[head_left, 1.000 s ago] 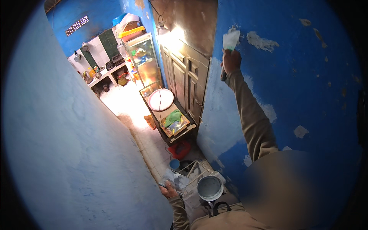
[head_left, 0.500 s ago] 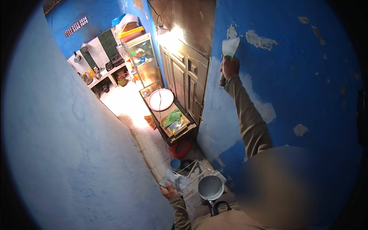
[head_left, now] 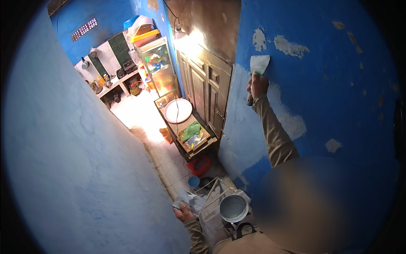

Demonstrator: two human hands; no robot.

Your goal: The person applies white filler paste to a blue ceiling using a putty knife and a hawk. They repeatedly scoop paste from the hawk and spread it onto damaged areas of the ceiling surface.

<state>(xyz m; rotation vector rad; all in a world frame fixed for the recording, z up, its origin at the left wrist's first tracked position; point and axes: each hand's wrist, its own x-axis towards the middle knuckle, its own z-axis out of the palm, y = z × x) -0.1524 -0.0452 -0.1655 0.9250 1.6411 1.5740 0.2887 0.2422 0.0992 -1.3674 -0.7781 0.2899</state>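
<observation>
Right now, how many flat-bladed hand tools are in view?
2: a white-bladed, dark-handled scraper in the right hand, and a wide, grey-smeared blade in the left hand. More may be hidden.

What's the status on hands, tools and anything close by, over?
Right hand closed on scraper, high by blue wall. Left hand gripping flat tool, low. Round pot to left hand's right.

The right hand (head_left: 258, 87) hides part of the putty knife (head_left: 259, 63), and a blurred patch (head_left: 308, 207) covers the upper right sleeve (head_left: 275, 132).
</observation>
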